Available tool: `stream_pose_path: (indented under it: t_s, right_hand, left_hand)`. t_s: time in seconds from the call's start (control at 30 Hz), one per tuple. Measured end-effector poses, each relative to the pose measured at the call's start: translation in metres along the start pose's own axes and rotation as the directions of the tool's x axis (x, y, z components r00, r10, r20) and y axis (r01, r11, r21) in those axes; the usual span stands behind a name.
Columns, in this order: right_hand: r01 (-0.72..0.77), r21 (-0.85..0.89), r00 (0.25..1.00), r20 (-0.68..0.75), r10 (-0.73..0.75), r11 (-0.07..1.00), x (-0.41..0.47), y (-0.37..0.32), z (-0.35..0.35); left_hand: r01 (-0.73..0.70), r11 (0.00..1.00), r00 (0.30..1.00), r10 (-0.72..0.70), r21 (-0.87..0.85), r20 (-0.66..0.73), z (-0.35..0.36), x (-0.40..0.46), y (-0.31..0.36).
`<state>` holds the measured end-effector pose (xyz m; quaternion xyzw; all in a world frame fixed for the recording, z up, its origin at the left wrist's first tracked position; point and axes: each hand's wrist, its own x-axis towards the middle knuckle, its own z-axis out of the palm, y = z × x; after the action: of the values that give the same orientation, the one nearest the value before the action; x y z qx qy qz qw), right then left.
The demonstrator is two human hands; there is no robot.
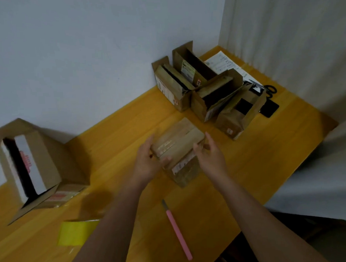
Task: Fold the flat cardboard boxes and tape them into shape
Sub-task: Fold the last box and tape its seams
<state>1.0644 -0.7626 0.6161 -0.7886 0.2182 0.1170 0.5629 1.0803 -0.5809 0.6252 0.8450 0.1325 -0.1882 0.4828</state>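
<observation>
cardboard box, in hand: small brown box [178, 145], flaps folded shut on top, stands on the desk [127, 121] near its middle, between both hands.
left hand: left hand [147, 162] holds the box's left side, thumb on the near top edge, fingers [151, 141] curled round the far side.
right hand: right hand [210, 157] rests against the box's right side, fingers fairly straight and loosely spread; thumb touches the box's near corner.
boxes, far corner: cluster of open-topped boxes [204, 89] stands close together by the wall.
large box: bigger open carton [31, 164] lies tilted at the desk's left end, white lining showing.
tape: yellow tape roll [77, 232] on the near left, partly behind the left forearm.
knife: pink utility knife [178, 230] lies on the desk between the forearms.
scissors: black scissors [270, 90] beside a dark flat item [269, 108], right of the cluster.
paper: printed sheet [223, 65] behind the cluster.
</observation>
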Motion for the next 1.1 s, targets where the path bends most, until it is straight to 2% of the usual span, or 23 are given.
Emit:
stream_pose_path:
  t_s: [0.13, 0.23, 0.3, 0.4, 0.53, 0.63, 0.7, 0.83, 0.9, 0.97, 1.03, 1.1]
  right_hand:
    - [0.083, 0.083, 0.996, 0.036, -0.086, 0.993, 0.002, -0.001, 0.004]
    - [0.111, 0.141, 0.986, 0.105, -0.126, 0.984, 0.006, -0.003, 0.001]
    - [0.106, 0.098, 0.979, 0.163, -0.121, 0.989, 0.008, 0.0, 0.001]
    - [0.08, 0.076, 0.986, 0.137, -0.089, 0.994, 0.008, 0.009, -0.001]
    - [0.095, 0.038, 0.989, 0.114, -0.099, 0.995, 0.007, 0.015, -0.003]
    - [0.122, -0.084, 0.99, 0.085, -0.115, 0.989, 0.004, 0.014, 0.003]
    - [0.191, -0.218, 0.981, 0.025, -0.19, 0.957, -0.002, 0.011, 0.006]
    - [0.31, -0.32, 0.941, -0.029, -0.336, 0.895, -0.016, 0.002, 0.001]
    - [0.414, -0.355, 0.875, -0.1, -0.474, 0.838, -0.03, -0.004, -0.001]
    - [0.557, -0.345, 0.75, -0.182, -0.636, 0.755, -0.052, -0.011, 0.006]
    - [0.686, -0.291, 0.665, -0.12, -0.737, 0.667, -0.08, -0.01, 0.026]
    - [0.718, -0.21, 0.688, 0.073, -0.722, 0.664, -0.104, 0.005, 0.06]
  left_hand:
    - [0.037, 0.998, 0.996, -0.042, -0.055, -0.076, 0.001, 0.002, -0.004]
    - [0.139, 0.981, 0.99, -0.142, -0.136, -0.012, 0.007, -0.009, -0.008]
    - [0.149, 0.977, 0.989, -0.151, -0.155, -0.001, 0.016, -0.018, -0.01]
    - [0.093, 0.988, 0.993, -0.101, -0.123, -0.061, 0.03, -0.025, -0.01]
    - [0.112, 0.988, 0.989, -0.122, -0.108, -0.085, 0.035, -0.021, -0.006]
    - [0.113, 0.993, 0.991, -0.111, 0.023, -0.079, 0.031, -0.02, -0.004]
    - [0.105, 0.987, 0.992, -0.095, 0.119, -0.082, 0.023, -0.025, -0.005]
    - [0.042, 0.972, 0.98, 0.004, 0.23, -0.197, -0.015, -0.044, -0.017]
    - [0.035, 0.95, 0.96, 0.054, 0.31, -0.275, -0.043, -0.057, -0.03]
    - [0.069, 0.917, 0.946, 0.065, 0.393, -0.318, -0.071, -0.072, -0.05]
    - [0.107, 0.84, 0.962, 0.046, 0.531, -0.268, -0.091, -0.085, -0.076]
    - [0.141, 0.725, 0.984, -0.03, 0.674, -0.173, -0.105, -0.098, -0.102]
